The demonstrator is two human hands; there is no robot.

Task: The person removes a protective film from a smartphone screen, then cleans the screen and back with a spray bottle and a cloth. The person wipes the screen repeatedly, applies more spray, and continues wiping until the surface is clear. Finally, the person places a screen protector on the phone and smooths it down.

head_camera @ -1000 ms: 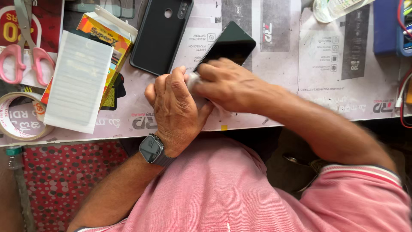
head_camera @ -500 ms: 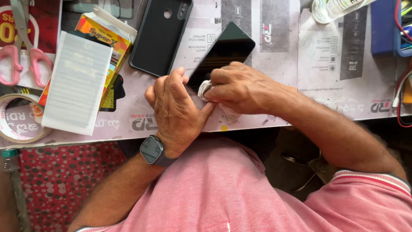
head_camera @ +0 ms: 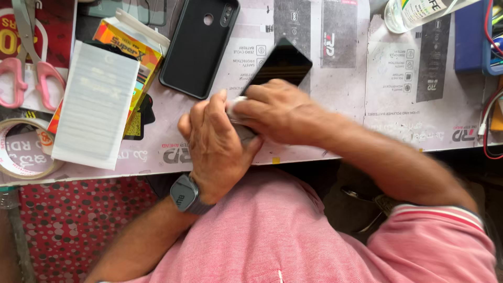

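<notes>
A: Item one, the hands?

B: Left hand [head_camera: 217, 149], watch [head_camera: 184, 194] on its wrist, fingers curled shut over the near end of a black phone [head_camera: 280, 65]. Right hand [head_camera: 275, 112] pinched narrow on a small white wipe [head_camera: 234, 106], pressed on the phone's dark screen just beside the left fingertips. Both hands touch.

A: Where does the phone lie?

B: Flat on the table [head_camera: 398, 112], tilted; its far end sticks out beyond the right hand, its near end is hidden beneath both hands.

A: Item two, left of the hands?

B: A black phone case [head_camera: 196, 50], back up, near the left hand, apart from it. Farther left, a white striped sheet [head_camera: 94, 105] lying over a yellow and orange box [head_camera: 133, 50]. Beyond that, pink-handled scissors [head_camera: 29, 68] and a roll of clear tape [head_camera: 26, 149] at the table's edge.

A: Item three, right of the hands?

B: A clear bottle [head_camera: 414, 13] with a label, well apart, at the far edge. A blue box [head_camera: 471, 36] and red wires [head_camera: 490, 141] at the far right.

A: The surface itself?

B: Covered with grey printed sheets.
</notes>
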